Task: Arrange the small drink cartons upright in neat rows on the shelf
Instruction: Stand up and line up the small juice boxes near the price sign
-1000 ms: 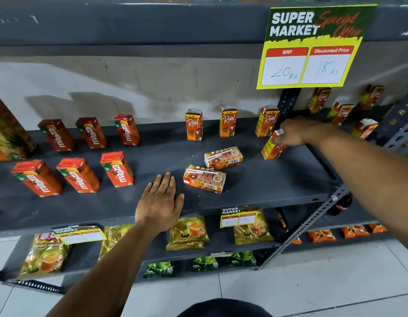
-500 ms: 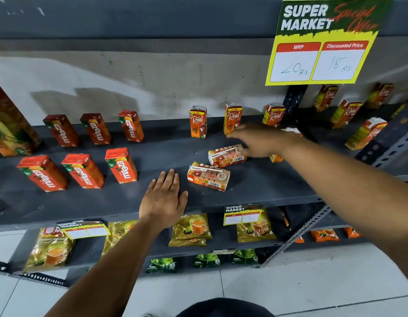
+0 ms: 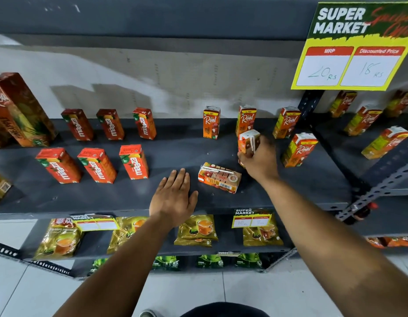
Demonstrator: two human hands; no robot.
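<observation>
Left hand [image 3: 173,199] flat on the shelf [image 3: 129,197] as before, fingers spread, gripping nothing. Just right, one drink carton [image 3: 219,178] still lying flat. Right hand [image 3: 259,160], half a second ago reaching, now wrapped around the second carton [image 3: 248,141], tipped upright beside the standing front-row carton [image 3: 299,150]. One left to raise.

2 bare forearms, no sleeves; dark garment [image 3: 223,311] below.
</observation>
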